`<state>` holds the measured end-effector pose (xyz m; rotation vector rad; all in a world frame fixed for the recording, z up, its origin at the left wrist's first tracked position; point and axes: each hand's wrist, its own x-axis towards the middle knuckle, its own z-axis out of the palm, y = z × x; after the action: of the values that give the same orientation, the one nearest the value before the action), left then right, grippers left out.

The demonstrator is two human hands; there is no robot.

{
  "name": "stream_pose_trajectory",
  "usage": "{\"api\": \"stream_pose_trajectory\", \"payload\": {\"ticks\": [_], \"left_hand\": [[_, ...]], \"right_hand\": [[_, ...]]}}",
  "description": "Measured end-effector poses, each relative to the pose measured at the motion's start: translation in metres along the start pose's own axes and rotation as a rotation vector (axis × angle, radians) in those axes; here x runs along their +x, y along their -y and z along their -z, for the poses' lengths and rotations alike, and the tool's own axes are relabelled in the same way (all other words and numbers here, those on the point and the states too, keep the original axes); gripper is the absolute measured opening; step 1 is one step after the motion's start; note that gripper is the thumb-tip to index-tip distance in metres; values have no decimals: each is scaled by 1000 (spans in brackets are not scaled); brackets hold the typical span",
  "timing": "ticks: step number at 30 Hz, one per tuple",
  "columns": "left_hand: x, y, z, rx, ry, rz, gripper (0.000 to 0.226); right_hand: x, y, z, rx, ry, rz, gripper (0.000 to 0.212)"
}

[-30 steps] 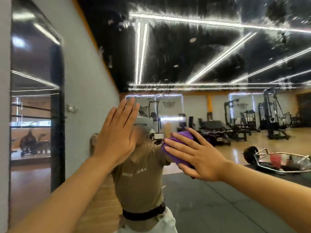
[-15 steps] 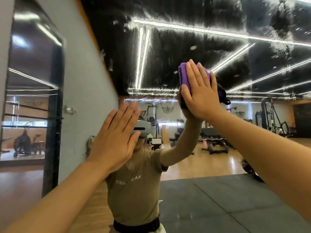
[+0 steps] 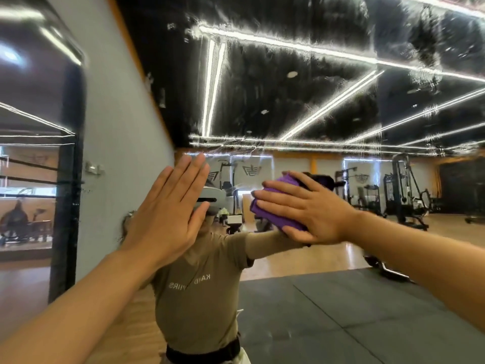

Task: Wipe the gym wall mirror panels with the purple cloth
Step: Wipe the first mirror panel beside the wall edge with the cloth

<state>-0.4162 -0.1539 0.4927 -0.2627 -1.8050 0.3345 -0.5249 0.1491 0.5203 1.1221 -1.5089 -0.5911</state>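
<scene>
Right hand, fingers spread, presses purple cloth flat to mirror for contact; left hand, fingers together, braces mid-frame.

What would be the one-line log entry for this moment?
step: wiping mirror | right hand: presses cloth flat on glass | left hand: flat on glass, no cloth

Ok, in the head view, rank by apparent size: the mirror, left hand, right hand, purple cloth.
1. Mirror, largest by far.
2. Left hand and right hand: look alike, no ranking.
3. Cloth, smallest, though the right hand hides part of it.
</scene>
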Motion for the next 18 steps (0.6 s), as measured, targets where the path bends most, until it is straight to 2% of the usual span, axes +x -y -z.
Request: {"api": "stream_pose_trajectory", "payload": {"ticks": [2,6,8,10,12,18], "left_hand": [[0,0,0,-7,0,4,65],[-2,1,1,-22,2,15,65],[-3,0,1,-18,-13,18,65],[-3,-2,2,0,-39,25,64],[-6,-2,3,20,-59,43,64],[-26,13,12,30,-74,95,63]], "right_hand": [[15,-30,7,26,-38,-72,61],[62,-75,29,143,-195,-579,65],[82,-76,32,217,-225,-792,66],[92,-56,29,247,-268,-876,65],[87,-21,20,222,-300,-798,63],[25,109,-8,61,-173,-261,59]]}}
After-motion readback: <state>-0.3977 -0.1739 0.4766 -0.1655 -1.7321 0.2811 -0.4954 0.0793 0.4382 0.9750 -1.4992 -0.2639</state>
